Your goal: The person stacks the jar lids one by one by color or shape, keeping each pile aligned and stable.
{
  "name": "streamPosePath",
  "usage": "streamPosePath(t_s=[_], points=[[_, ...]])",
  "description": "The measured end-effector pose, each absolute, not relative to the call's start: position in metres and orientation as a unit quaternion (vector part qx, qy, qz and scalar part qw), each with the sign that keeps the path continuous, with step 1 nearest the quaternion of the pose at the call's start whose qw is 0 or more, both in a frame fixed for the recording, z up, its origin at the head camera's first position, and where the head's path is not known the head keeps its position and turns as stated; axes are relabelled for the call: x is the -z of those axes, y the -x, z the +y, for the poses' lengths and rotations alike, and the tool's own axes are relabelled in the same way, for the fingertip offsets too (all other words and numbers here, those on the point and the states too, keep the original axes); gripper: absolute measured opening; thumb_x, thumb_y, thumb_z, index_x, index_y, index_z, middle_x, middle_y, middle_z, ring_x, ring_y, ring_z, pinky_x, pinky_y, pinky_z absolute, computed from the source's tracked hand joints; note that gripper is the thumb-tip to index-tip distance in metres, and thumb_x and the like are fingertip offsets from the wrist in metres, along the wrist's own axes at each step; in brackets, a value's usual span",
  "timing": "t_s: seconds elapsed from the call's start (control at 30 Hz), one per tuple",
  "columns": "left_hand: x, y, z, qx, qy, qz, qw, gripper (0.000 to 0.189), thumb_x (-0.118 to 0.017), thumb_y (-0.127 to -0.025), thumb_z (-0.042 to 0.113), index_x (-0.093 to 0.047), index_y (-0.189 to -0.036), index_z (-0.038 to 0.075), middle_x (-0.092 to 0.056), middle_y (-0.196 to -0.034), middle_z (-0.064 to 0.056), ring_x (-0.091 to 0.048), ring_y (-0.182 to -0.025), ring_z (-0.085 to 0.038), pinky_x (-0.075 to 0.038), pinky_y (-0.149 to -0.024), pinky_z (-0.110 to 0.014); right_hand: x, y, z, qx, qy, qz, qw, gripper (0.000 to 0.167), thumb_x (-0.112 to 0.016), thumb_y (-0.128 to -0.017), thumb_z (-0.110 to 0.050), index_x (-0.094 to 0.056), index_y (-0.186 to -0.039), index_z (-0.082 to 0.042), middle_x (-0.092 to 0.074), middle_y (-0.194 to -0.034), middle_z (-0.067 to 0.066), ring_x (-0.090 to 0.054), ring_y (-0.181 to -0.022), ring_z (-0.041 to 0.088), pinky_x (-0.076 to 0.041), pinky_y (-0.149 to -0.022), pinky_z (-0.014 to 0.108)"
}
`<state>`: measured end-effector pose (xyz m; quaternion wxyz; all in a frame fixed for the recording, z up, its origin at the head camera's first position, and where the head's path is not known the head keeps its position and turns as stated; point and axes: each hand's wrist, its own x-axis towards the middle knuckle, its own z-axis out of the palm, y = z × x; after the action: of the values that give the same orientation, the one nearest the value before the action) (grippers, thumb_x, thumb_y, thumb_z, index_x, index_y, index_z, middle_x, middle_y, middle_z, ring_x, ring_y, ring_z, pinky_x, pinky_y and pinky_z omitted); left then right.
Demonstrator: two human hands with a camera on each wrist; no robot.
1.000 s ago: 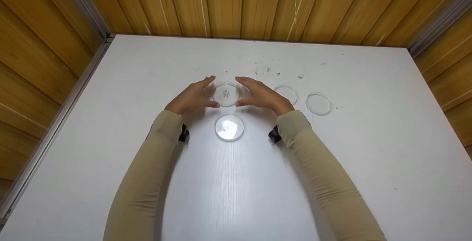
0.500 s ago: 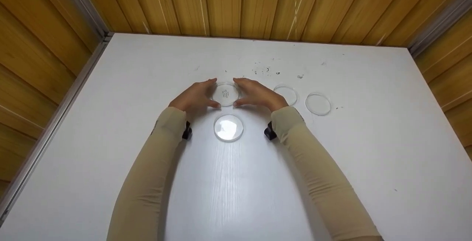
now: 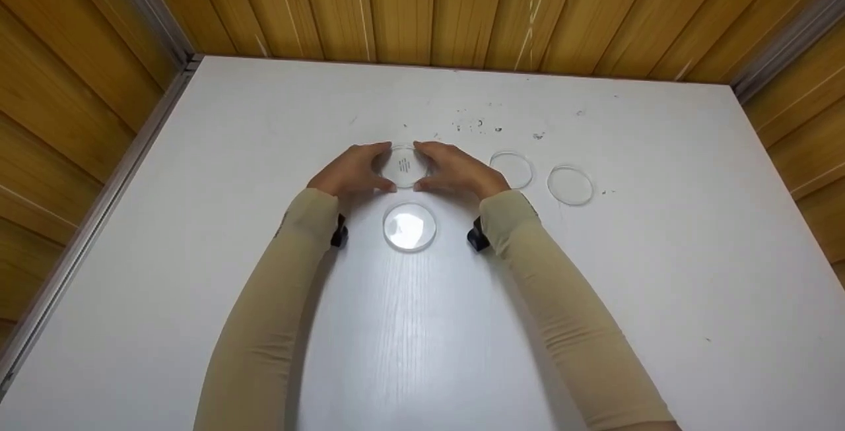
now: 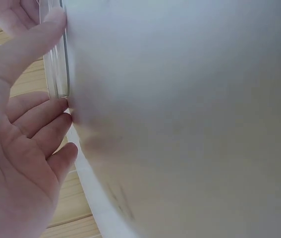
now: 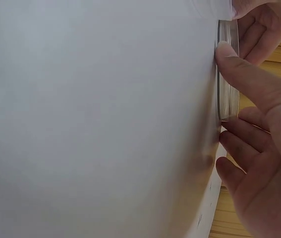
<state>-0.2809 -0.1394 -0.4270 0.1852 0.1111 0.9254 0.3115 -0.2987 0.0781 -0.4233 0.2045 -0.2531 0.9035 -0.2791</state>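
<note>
A clear round petri dish (image 3: 405, 165) with small dark print lies on the white table, between my two hands. My left hand (image 3: 355, 170) grips its left side, thumb at the near edge and fingers at the far edge. From the right, my right hand (image 3: 457, 170) holds it the same way. In the left wrist view the thumb (image 4: 55, 22) presses the dish's side wall. The right wrist view shows the other thumb (image 5: 226, 52) against that wall, with fingertips at the far rim. Just nearer to me sits another petri dish (image 3: 409, 227), reflecting the light.
Two shallow clear dish pieces (image 3: 570, 185) lie to the right, the closer one (image 3: 511, 169) just beyond my right hand. Dark specks mark the table (image 3: 660, 272) behind them. Wood-look panels (image 3: 403, 8) wall the back and sides.
Both hands have moved inward, from standing apart on either side of the printed dish to gripping its edges. The other dish parts have stayed in place.
</note>
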Motion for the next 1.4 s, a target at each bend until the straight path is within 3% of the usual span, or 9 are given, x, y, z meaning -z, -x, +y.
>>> streamPosePath(t_s=[0.73, 1.03, 1.4], points=[[0.416, 0.277, -0.139, -0.319, -0.116, 0.924, 0.176, 0.086, -0.081, -0.078, 0.026, -0.035, -0.150, 0.013, -0.038, -0.153, -0.007, -0.032, -0.143, -0.025, -0.026, -0.117, -0.044, 0.416, 0.293, 0.085, 0.317, 0.275, 0.890, 0.178, 0.087, -0.079, -0.080, -0.028, -0.032, -0.149, -0.004, -0.037, -0.153, 0.010, -0.032, -0.142, 0.022, -0.025, -0.118, 0.036], [0.407, 0.264, -0.141, -0.309, -0.123, 0.928, 0.170, 0.085, -0.080, -0.078, 0.030, -0.035, -0.150, 0.017, -0.036, -0.154, -0.003, -0.029, -0.144, -0.022, -0.024, -0.118, -0.044, 0.408, 0.285, 0.087, 0.292, 0.269, 0.900, 0.180, 0.087, -0.078, -0.081, -0.032, -0.031, -0.151, -0.011, -0.031, -0.156, 0.007, -0.023, -0.147, 0.023, -0.019, -0.120, 0.039], [0.401, 0.251, -0.138, -0.303, -0.139, 0.930, 0.153, 0.084, -0.082, -0.076, 0.030, -0.040, -0.147, 0.015, -0.041, -0.151, -0.006, -0.035, -0.141, -0.024, -0.030, -0.115, -0.044, 0.402, 0.275, 0.093, 0.272, 0.298, 0.900, 0.166, 0.087, -0.079, -0.079, -0.034, -0.034, -0.149, -0.008, -0.038, -0.151, 0.010, -0.033, -0.141, 0.025, -0.027, -0.117, 0.039]])
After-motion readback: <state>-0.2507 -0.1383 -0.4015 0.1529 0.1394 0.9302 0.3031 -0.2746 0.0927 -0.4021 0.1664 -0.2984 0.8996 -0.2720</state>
